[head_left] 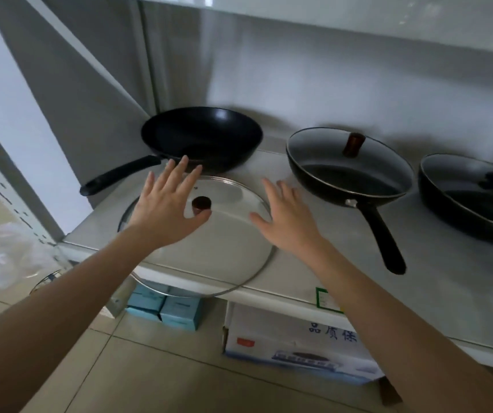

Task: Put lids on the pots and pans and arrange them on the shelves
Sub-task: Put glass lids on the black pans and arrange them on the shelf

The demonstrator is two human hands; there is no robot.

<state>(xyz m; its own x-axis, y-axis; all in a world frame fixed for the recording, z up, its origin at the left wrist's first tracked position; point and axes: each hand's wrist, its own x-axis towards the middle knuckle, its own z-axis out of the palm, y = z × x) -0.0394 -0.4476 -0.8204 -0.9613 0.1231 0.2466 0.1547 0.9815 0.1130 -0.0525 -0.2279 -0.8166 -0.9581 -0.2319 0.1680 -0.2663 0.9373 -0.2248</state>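
A large glass lid (221, 251) with a brown knob (201, 202) lies flat on the white shelf (314, 263), its near rim jutting past the shelf's front edge. My left hand (167, 210) hovers open over the lid's left half, thumb next to the knob. My right hand (287, 216) is spread open over the lid's right rim. Behind the lid stands an uncovered black wok (202, 138), handle pointing left-front. To the right sit a lidded black frying pan (349, 171) and a second lidded black pan (475, 198).
An upper shelf (358, 16) overhangs close above. Under the shelf, on the tiled floor, are light blue boxes (164, 305) and a white carton (296, 344). A slotted upright post (15, 198) and clear plastic wrap (0, 257) are at the left.
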